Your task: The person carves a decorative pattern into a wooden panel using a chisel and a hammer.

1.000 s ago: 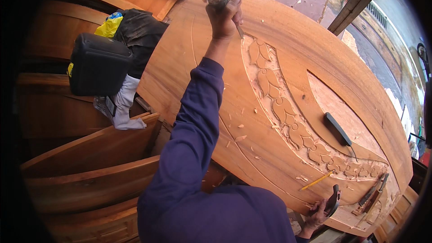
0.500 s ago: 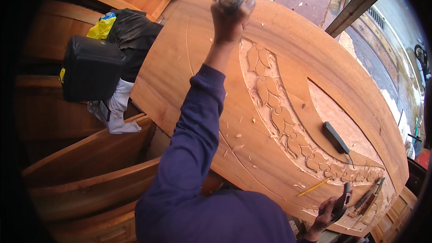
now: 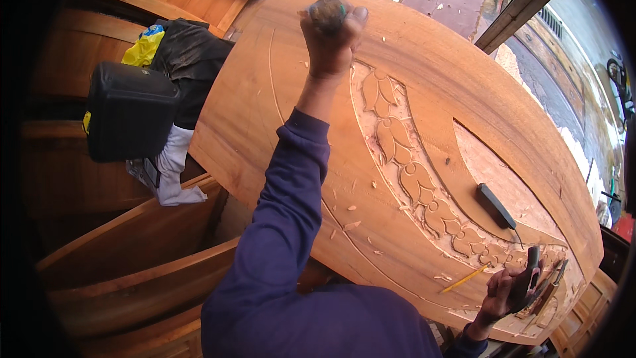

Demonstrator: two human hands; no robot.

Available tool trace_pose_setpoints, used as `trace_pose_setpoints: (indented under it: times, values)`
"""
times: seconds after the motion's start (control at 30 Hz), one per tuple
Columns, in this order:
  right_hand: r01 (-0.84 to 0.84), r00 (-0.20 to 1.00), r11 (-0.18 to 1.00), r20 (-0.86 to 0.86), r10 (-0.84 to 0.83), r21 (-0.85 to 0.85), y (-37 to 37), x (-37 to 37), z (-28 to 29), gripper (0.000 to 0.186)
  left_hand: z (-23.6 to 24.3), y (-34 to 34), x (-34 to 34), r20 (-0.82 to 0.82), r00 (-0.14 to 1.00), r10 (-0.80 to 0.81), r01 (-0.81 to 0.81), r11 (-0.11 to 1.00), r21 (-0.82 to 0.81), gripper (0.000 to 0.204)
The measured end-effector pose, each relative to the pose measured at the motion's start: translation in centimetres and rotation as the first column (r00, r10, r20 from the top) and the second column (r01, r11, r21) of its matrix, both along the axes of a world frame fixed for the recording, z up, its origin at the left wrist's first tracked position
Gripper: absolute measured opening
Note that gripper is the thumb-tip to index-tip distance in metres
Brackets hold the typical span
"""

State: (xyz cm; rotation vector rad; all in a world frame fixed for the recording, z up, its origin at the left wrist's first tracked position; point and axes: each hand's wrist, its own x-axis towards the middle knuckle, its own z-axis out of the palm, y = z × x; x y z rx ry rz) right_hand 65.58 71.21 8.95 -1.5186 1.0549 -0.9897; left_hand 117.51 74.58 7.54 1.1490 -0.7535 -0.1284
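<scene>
My left hand (image 3: 329,50) is closed round a stout round-ended wooden tool (image 3: 328,16), seen end-on, above the far part of a large wooden panel (image 3: 232,103). A band of carved flowers (image 3: 416,182) curves across the panel. Low at the right, my right hand (image 3: 498,295) is closed on a dark tool (image 3: 533,258), its stubby end pointing up; its kind is unclear. Beside that hand lie several chisel-like tools (image 3: 551,292), partly hidden. A yellow pencil (image 3: 465,278) rests on the wood, and a dark-handled tool with a thin shaft (image 3: 495,205) lies by the recessed area.
Wood chips (image 3: 352,225) are scattered over the panel. To the left are a black case (image 3: 132,113), dark cloth (image 3: 192,50), a white cloth (image 3: 175,159) and a yellow bag (image 3: 142,48). Wooden pieces (image 3: 132,265) stand at lower left; a post (image 3: 527,6) rises beyond the panel.
My right hand has moved up and to the right, and its dark tool has swung more upright. My left hand has shifted slightly left with the round-ended tool.
</scene>
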Motion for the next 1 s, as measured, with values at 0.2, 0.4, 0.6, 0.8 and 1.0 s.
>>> trace_pose_setpoints:
  times: [0.2, 0.4, 0.6, 0.8, 1.0]
  values:
    - [-0.051, 0.992, 0.996, 0.11, 0.059, -0.07, -1.4, 4.6, 0.5, 0.09, 1.0, -0.5, 0.6, -0.063, 0.998, 0.003, -0.003, 1.0, 0.01, 0.037]
    - [-0.191, 0.954, 0.955, 0.187, 0.235, -0.225, -4.6, 14.4, 4.3, 0.071, 0.7, -0.3, 0.2, -0.076, 0.997, 0.011, -0.011, 1.0, 0.005, 0.038]
    - [-0.089, 0.945, 0.908, 0.252, 0.206, -0.41, -6.5, 25.8, 12.3, 0.054, 0.8, -0.7, 1.5, -0.105, 0.994, -0.006, 0.011, 0.999, 0.049, 0.032]
    - [-0.356, 0.934, 0.388, -0.307, 0.184, -0.85, -9.4, 36.4, 12.9, 0.05, 0.7, -2.0, 1.7, -0.119, 0.992, -0.042, 0.054, 0.994, 0.1, 0.024]
    - [-0.514, 0.824, 0.337, -0.345, 0.45, -0.788, -8.3, 40.5, 10.7, 0.054, -1.8, -1.9, 3.0, 0.047, 0.992, 0.12, -0.127, 0.976, 0.178, 0.011]
